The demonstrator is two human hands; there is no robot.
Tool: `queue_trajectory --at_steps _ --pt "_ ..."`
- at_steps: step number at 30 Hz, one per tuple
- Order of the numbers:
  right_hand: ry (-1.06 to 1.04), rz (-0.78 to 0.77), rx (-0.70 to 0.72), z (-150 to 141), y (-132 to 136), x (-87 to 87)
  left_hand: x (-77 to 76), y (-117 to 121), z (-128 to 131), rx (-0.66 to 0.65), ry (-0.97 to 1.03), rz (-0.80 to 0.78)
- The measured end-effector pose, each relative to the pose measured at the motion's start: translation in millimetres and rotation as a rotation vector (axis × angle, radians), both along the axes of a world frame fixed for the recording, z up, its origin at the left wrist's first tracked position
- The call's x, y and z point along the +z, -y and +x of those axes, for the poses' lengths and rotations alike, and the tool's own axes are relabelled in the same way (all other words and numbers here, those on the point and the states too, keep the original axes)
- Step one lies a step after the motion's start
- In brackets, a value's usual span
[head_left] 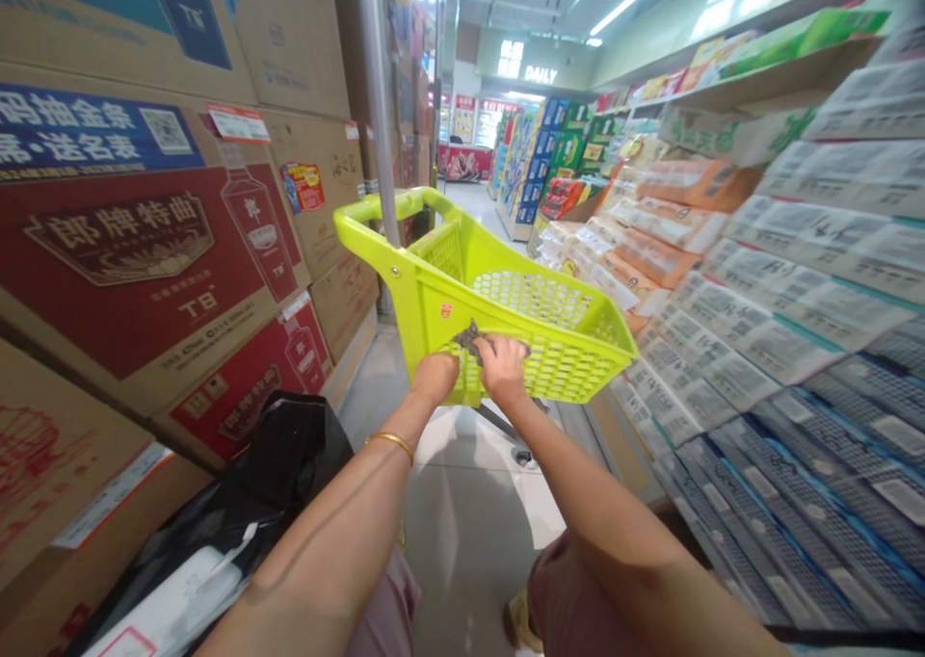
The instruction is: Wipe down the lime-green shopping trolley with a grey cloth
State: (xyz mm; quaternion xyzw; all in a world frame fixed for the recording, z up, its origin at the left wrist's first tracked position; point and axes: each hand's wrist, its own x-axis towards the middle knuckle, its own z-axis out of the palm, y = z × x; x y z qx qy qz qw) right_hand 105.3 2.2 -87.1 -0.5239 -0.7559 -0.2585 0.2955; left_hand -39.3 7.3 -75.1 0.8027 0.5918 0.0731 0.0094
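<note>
A bright yellow-green shopping cart point(426, 296) stands in front of me, its perforated basket side turned toward my hands. My right hand point(504, 360) presses a crumpled grey cloth point(468, 335) against that side, fingers bent over it. Parts of the cloth stick out to the left and right of the fingers. Close beside it, my left hand point(436, 376) is closed in a fist against the lower part of the same side. Its fingertips are hidden, so what they grip cannot be made out. A small orange sticker point(446, 310) is on the cart above the cloth.
Stacked cardboard cartons point(145, 243) line the left, with a black plastic bag point(281, 455) before them. A metal pole point(381, 108) rises by the cart's handle. Wrapped paper packs point(787, 281) fill the right side. More shelves point(520, 170) stand farther down the tiled aisle point(462, 503).
</note>
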Motion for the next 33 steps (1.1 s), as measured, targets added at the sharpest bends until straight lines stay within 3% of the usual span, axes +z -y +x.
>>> queue_trajectory --at_steps 7,11,14,19,24,28,30,33 --pt "0.226 -0.205 0.115 5 12 -44.4 1.4 1 0 -0.025 -0.008 0.022" --pt "0.341 -0.301 0.199 4 16 -56.3 5.1 3 0 -0.037 -0.033 0.015" --pt "0.359 -0.305 0.227 2 14 -48.2 4.1 2 -1 -0.036 -0.044 0.020" --pt "0.291 -0.219 0.199 0 8 -18.9 0.2 -1 -2 -0.055 -0.015 0.032" --pt "0.082 -0.065 0.050 -5 1 14.7 -1.7 -3 -1 0.019 0.041 0.010" --pt "-0.098 0.080 -0.049 -8 -7 38.2 -2.0 -3 -1 -0.012 0.015 -0.003" --pt "-0.110 0.091 -0.048 -8 -8 38.6 -2.3 -3 -2 -0.028 0.000 0.004" --pt "-0.051 0.029 -0.003 -7 -5 23.0 -3.1 -3 -3 -0.037 -0.003 0.018"
